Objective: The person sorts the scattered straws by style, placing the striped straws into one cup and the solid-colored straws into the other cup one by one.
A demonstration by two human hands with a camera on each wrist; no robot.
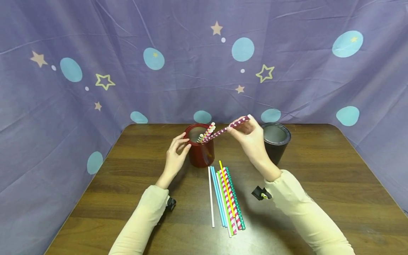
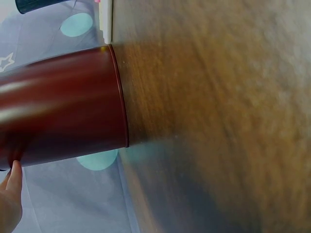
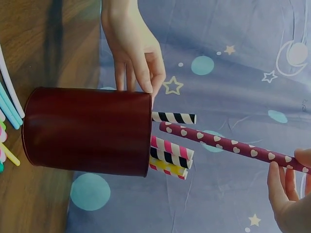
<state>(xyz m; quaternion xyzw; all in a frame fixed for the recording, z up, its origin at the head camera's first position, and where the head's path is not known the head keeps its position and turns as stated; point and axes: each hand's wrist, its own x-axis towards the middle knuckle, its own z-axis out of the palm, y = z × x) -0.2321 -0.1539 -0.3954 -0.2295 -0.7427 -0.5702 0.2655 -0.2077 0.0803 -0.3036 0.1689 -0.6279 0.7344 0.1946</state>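
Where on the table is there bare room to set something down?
Bare: the table right of the black container and right sleeve, out to the edge; also left of the red container and left sleeve. Crowded: the middle, where straws lie between both sleeves.

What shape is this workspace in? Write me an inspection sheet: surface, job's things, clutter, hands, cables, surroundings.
Surface: brown wood-grain table.
Job's things: maroon heart-print straw; dark red container holding patterned straws; loose straws bunched on the table; black container.
Clutter: nothing seen.
Hands: left hand touches the dark red container near its rim; right hand pinches the maroon heart-print straw.
Cables: nothing seen.
Surroundings: purple curtain printed with stars and spots.
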